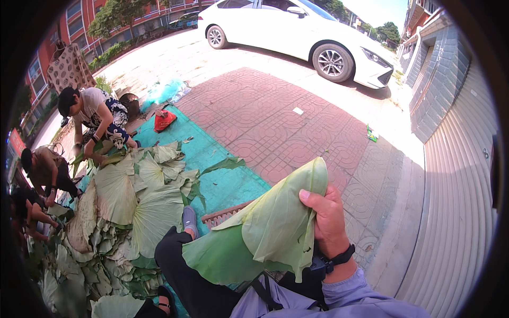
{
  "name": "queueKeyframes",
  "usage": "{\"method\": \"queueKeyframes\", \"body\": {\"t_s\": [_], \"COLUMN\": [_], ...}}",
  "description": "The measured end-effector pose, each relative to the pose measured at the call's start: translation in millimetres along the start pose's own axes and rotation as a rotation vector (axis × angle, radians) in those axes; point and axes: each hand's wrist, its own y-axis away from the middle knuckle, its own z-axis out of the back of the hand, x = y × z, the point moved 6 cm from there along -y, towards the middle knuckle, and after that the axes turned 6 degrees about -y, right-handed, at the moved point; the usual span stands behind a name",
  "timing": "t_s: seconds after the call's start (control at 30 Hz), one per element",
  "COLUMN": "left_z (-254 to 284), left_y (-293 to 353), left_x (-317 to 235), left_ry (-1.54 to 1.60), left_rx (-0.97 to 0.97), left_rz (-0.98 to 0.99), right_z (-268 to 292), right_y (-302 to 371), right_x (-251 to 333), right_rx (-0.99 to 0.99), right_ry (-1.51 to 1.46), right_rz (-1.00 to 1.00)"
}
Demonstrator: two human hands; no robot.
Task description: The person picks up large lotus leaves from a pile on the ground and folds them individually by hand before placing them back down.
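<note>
A folded green lotus leaf (281,217) is held up over my lap by my right hand (330,214). The thumb presses on its near face and the fingers wrap behind its right edge. The leaf's pale, veined side shows on top, and a darker green part spreads out to the lower left. My left hand does not show; the leaf may hide it. To the left lies a large heap of lotus leaves (156,222), overlapping and partly wilted.
A teal sheet (225,183) lies under the leaves, with a red bag (164,121) near its far end. Several people sit or crouch at the left, including one in a black cap (98,114). A white car (297,32) stands beyond the red paving; a ribbed shutter (456,196) lines the right.
</note>
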Motion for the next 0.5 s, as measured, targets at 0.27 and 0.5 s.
{"method": "queueKeyframes", "body": {"t_s": [0.27, 0.5], "left_z": [-5.8, 25.4], "left_y": [-29.3, -15.3], "left_x": [-39.1, -62.5], "left_ry": [0.022, -0.024], "left_rx": [0.007, -0.072], "left_rz": [-0.124, -0.171], "right_z": [-2.0, -16.0], "right_y": [7.1, 8.6], "right_x": [10.4, 10.2], "right_rx": [0.064, 0.129], "right_ry": [-0.009, -0.079], "right_rz": [0.004, 0.020]}}
